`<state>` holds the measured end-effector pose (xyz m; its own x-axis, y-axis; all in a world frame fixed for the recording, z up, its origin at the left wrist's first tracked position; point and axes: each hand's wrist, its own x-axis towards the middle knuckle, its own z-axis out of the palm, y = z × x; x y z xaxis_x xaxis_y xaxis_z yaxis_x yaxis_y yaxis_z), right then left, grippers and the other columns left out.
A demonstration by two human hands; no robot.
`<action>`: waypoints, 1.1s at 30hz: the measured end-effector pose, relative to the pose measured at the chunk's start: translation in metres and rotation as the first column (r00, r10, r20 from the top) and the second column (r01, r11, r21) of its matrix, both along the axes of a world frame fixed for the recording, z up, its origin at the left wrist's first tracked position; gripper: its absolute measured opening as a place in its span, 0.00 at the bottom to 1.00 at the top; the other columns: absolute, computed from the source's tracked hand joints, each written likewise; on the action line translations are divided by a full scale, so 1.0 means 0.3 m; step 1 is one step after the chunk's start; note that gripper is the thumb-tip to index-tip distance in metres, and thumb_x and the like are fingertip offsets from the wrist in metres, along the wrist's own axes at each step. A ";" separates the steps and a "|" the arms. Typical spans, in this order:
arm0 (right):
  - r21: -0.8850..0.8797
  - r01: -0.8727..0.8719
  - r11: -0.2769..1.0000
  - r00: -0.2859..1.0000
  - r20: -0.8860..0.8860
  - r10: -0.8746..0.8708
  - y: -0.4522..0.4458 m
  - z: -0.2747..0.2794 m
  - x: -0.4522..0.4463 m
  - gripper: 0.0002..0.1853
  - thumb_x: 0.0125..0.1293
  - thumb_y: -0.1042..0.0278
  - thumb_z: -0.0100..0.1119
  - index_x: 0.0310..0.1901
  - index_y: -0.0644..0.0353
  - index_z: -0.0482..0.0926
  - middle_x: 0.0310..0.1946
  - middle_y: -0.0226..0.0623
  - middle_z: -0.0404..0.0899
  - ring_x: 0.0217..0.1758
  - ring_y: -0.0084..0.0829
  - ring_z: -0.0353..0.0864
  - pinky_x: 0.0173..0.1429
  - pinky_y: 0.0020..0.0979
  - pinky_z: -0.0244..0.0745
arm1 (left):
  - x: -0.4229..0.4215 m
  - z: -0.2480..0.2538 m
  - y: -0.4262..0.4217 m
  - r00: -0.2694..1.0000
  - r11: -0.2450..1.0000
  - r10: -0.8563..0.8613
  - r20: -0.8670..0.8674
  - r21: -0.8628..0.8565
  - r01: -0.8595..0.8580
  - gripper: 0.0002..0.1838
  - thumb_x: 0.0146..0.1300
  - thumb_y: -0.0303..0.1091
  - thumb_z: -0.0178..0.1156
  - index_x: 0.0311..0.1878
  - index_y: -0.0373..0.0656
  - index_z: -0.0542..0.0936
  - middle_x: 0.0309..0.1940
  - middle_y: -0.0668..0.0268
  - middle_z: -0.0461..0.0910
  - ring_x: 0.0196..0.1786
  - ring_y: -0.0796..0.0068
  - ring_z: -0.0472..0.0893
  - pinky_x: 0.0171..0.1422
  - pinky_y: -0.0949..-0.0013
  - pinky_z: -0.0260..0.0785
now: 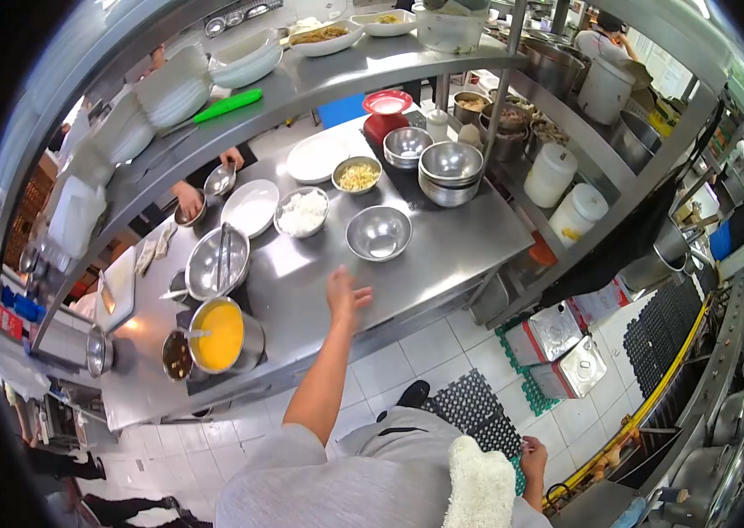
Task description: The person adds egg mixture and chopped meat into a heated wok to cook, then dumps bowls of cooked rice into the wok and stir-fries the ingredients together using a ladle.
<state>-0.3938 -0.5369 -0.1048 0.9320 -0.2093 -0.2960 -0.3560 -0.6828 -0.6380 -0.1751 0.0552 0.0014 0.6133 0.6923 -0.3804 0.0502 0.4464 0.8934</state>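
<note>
Left hand (347,297) empty, fingers loosely spread; steel bowl (379,236) at its one o'clock. Apparently reaching stage; grasping needs rim contact. Right hand (533,459): can't tell.

Commercial kitchen: steel counter (442,280), stacked bowls (451,181)

Just toward twelve o'clock from the middle of the view, a shiny round steel bowl (379,232) sits upright on the metal counter (455,251), its bare inner wall and bottom catching the light. Between nine and ten o'clock from it stands an upright bowl (303,235) heaped with white, rice-like food (303,209); near eleven o'clock, a steel dish (358,191) holds pale yellow bits (358,177).
</note>
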 end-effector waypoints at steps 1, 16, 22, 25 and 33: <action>-0.095 -0.029 0.995 0.998 -0.050 0.024 0.034 -0.019 0.001 0.10 0.65 0.71 0.66 0.47 0.59 0.88 0.34 0.46 0.88 0.39 0.44 0.89 0.49 0.41 0.82 | 0.038 -0.049 0.087 0.997 0.998 0.068 -0.029 0.005 -0.068 0.30 0.76 0.53 0.56 0.69 0.42 0.65 0.51 0.54 0.76 0.34 0.56 0.87 0.30 0.61 0.84; -0.117 0.161 0.980 0.880 -0.433 -0.196 0.027 -0.154 -0.226 0.15 0.65 0.58 0.66 0.50 0.54 0.90 0.46 0.46 0.89 0.53 0.48 0.88 0.60 0.45 0.81 | 0.268 -0.229 0.869 0.997 0.993 0.077 0.015 -0.090 -0.075 0.10 0.67 0.28 0.63 0.48 0.32 0.81 0.37 0.55 0.86 0.32 0.63 0.86 0.37 0.64 0.86; -0.080 0.278 0.957 0.913 -0.287 -0.289 0.042 -0.246 -0.348 0.15 0.64 0.58 0.63 0.47 0.54 0.90 0.46 0.46 0.89 0.52 0.47 0.88 0.60 0.45 0.81 | 0.127 -0.267 0.732 0.996 0.996 0.090 -0.005 -0.003 -0.090 0.10 0.63 0.32 0.62 0.40 0.34 0.77 0.39 0.62 0.76 0.40 0.64 0.78 0.56 0.56 0.85; -0.020 0.320 0.947 0.916 -0.250 -0.314 0.089 -0.224 -0.430 0.15 0.64 0.57 0.63 0.46 0.54 0.90 0.44 0.45 0.89 0.51 0.47 0.88 0.59 0.45 0.81 | 0.039 -0.231 0.547 0.997 0.997 0.073 -0.033 -0.009 -0.074 0.07 0.64 0.30 0.59 0.37 0.34 0.78 0.38 0.60 0.78 0.42 0.63 0.80 0.57 0.56 0.85; 0.035 0.407 0.913 0.896 -0.209 -0.391 -0.042 -0.177 -0.780 0.15 0.66 0.59 0.64 0.49 0.55 0.90 0.45 0.47 0.89 0.49 0.49 0.88 0.57 0.44 0.81 | -0.250 -0.428 0.019 0.853 0.847 -0.521 0.017 0.132 0.515 0.19 0.69 0.25 0.52 0.60 0.27 0.75 0.57 0.46 0.79 0.57 0.48 0.83 0.62 0.45 0.83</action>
<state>-0.6280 -0.5495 -0.1580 0.6974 -0.5215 -0.4915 -0.7100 -0.4099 -0.5726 -0.2501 0.0608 -0.1270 0.9115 0.3062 -0.2747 0.1979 0.2591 0.9454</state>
